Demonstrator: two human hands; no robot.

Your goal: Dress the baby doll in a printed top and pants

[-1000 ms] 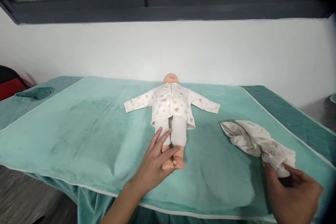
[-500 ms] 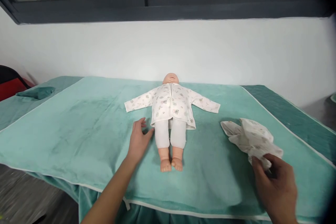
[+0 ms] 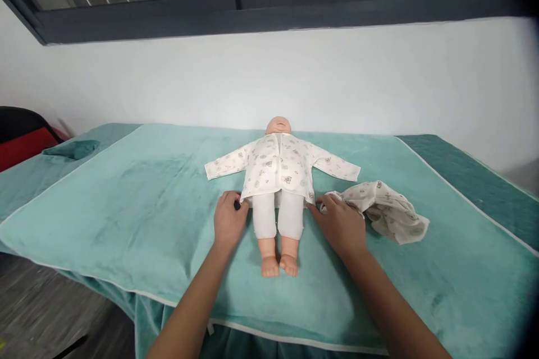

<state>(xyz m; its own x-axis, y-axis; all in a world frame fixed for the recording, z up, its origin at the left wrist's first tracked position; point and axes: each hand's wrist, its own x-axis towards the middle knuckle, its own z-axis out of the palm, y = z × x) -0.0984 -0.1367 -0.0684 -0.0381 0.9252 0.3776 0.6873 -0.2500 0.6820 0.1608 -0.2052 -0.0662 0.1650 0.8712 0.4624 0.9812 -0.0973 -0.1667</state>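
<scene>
A baby doll point(image 3: 278, 224) lies on its back in the middle, feet towards me, arms spread. It wears an open-fronted white baby shirt point(image 3: 275, 165) with a small print, over its white cloth legs. My left hand point(image 3: 229, 216) pinches the shirt's lower left corner between thumb and fingers. At the opposite corner, my right hand point(image 3: 342, 223) is closed with its thumb at the hem. A crumpled printed white garment point(image 3: 393, 210) lies just right of that hand, one end reaching under its fingers. The fingertips of both hands are partly hidden.
The doll rests on a light green plush cover point(image 3: 126, 219) over a bed or table, its front edge near me. A white wall point(image 3: 252, 78) and a dark-framed window point(image 3: 138, 19) stand behind. A red and black object point(image 3: 25, 143) is at the far left.
My right hand has moved left from beyond the doll to the shirt's right corner, and the crumpled garment has shifted left. My left hand has closed on the shirt's left corner.
</scene>
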